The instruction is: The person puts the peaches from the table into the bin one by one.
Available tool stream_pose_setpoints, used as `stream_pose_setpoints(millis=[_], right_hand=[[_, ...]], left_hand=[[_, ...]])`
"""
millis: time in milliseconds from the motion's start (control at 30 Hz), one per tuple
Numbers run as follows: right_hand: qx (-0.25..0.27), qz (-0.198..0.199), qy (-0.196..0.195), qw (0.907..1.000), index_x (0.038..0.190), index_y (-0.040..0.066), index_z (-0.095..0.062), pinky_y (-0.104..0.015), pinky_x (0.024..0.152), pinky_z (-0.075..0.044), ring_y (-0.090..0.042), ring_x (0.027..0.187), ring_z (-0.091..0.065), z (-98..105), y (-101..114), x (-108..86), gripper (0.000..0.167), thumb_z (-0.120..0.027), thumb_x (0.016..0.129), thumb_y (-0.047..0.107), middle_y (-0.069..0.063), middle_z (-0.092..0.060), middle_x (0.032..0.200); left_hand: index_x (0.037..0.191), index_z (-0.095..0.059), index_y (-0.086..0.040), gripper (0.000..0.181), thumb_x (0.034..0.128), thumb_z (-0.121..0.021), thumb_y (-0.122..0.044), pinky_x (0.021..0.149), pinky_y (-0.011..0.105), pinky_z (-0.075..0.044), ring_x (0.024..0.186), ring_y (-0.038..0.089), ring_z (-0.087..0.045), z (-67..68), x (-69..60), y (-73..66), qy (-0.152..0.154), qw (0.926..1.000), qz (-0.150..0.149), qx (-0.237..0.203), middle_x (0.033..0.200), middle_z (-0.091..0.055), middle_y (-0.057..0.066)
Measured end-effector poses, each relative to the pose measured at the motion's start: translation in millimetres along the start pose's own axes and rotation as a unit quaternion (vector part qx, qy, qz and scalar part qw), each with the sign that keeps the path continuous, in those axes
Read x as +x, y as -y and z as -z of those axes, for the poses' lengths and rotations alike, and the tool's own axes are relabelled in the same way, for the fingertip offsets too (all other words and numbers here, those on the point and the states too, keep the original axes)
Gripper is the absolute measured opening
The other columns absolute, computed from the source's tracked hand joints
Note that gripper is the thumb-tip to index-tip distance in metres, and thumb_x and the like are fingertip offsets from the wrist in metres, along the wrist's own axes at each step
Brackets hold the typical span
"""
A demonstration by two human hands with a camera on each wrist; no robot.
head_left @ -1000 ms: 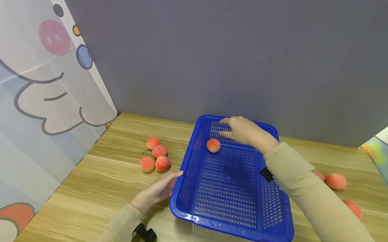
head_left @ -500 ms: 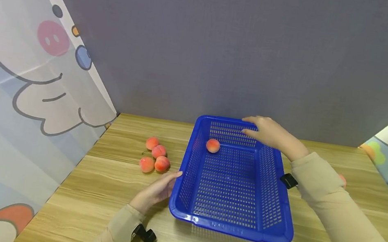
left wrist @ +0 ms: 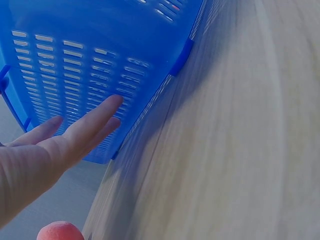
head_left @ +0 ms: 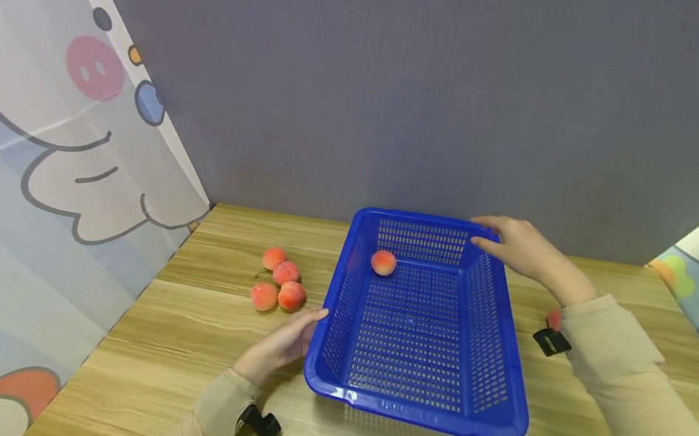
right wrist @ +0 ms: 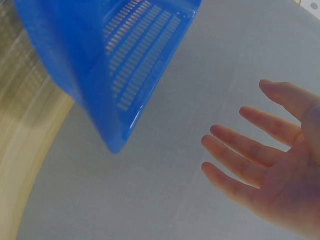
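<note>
A blue perforated plastic basket (head_left: 402, 413) stands on the wooden table with a single peach (head_left: 383, 263) in its far left corner. My left hand (head_left: 283, 343) lies at the basket's left side, thumb tip at the rim. In the left wrist view, its straight fingers (left wrist: 95, 120) extend along the basket's outer wall. My right hand (head_left: 522, 248) hovers near the far right corner, fingers spread and holding nothing. The right wrist view shows this hand (right wrist: 280, 165) apart from the basket (right wrist: 95, 85).
Several peaches (head_left: 286, 273) lie grouped on the table (head_left: 184, 344) left of the basket. Another peach (head_left: 554, 319) shows partly behind the right wrist. A grey panel (head_left: 435, 88) stands along the table's far edge.
My right hand has moved right, from above the basket's inside to its far right corner. Its sleeve now covers peaches seen on the right earlier. The left hand and basket stay put.
</note>
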State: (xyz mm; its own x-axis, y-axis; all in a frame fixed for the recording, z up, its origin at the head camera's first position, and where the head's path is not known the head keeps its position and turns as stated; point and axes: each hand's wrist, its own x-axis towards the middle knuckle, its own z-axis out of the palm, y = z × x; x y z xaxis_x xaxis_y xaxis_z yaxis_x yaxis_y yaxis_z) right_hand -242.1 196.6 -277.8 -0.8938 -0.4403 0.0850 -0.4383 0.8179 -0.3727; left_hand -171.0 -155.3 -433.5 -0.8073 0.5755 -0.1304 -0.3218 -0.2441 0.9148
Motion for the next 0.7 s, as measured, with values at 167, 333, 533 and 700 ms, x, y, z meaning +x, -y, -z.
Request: stream_pose_setpoints(millis=[167,333,533,700], right_hand=[[0.007,-0.016,-0.013,0.9998,0.125,-0.005,-0.044,-0.055,0.087,-0.036,-0.042,0.107,-0.045,2,-10,-9.5,0.045,-0.047,0.091,0.025,-0.029,-0.047,0.121],[0.008,-0.016,-0.034,0.9993,0.123,-0.006,-0.046,-0.054,0.086,-0.038,-0.042,0.104,-0.048,1,-20,-17.2,0.043,-0.048,0.091,0.023,-0.030,-0.049,0.118],[0.016,-0.013,-0.068,0.9975,0.120,-0.006,-0.048,-0.054,0.081,-0.041,-0.042,0.098,-0.052,-2,-35,-26.1,0.040,-0.049,0.091,0.021,-0.029,-0.052,0.112],[0.018,-0.022,-0.082,0.9963,0.119,-0.007,-0.049,-0.055,0.078,-0.041,-0.042,0.095,-0.053,-4,-47,-32.6,0.040,-0.049,0.090,0.020,-0.030,-0.055,0.107]], left_hand=[[0.104,-0.051,-0.010,0.022,0.0956,-0.033,-0.020,0.070,0.025,-0.049,0.080,0.010,-0.060,-0.3,-0.2,-0.2,0.001,1.0000,-0.001,-0.003,0.090,-0.064,-0.001],[0.105,-0.051,-0.010,0.023,0.0958,-0.033,-0.021,0.070,0.025,-0.049,0.080,0.010,-0.060,-0.8,-1.0,-1.2,-0.002,1.0000,0.005,0.000,0.090,-0.064,-0.001],[0.109,-0.049,-0.008,0.024,0.0957,-0.034,-0.021,0.072,0.025,-0.049,0.082,0.010,-0.060,-0.9,-1.2,-1.3,-0.006,1.0000,0.006,0.002,0.092,-0.063,-0.001],[0.111,-0.048,-0.006,0.025,0.0951,-0.036,-0.022,0.073,0.026,-0.049,0.083,0.011,-0.059,0.7,-0.3,0.7,-0.009,0.9999,0.005,0.005,0.093,-0.062,0.000]])
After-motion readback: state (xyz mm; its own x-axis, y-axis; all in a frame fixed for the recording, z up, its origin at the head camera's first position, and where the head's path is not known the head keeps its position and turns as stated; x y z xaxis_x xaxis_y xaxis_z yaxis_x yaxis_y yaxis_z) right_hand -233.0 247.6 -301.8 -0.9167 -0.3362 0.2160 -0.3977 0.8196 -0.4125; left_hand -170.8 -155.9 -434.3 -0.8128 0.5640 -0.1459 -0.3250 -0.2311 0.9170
